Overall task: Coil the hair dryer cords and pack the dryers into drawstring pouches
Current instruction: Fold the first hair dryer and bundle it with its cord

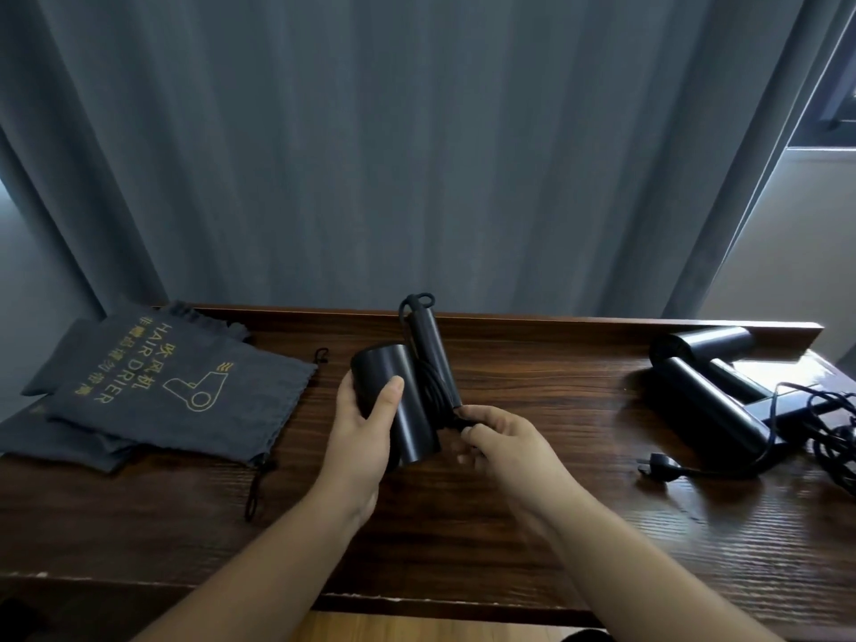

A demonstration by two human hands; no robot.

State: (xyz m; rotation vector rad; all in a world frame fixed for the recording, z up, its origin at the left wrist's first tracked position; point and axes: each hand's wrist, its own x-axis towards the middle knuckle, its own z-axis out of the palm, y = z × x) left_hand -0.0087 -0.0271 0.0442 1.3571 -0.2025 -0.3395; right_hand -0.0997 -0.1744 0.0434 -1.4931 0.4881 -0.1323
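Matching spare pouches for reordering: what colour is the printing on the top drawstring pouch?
Gold-yellow printing on the dark grey pouch, seen in the head view.

You face a dark wooden table (532,525) with a pronounced horizontal grain and a glossy finish that reflects light toward its right end. A raised wooden lip (602,322) runs along the table's far edge. Directly behind the table hangs a grey-blue curtain (370,155), falling in vertical folds and filling most of your upper view. At the upper right, you see part of a dark window frame (829,108), with a pale wall (787,252) below it. Beneath the table's near edge, a strip of lighter wooden floor (417,630) is visible.
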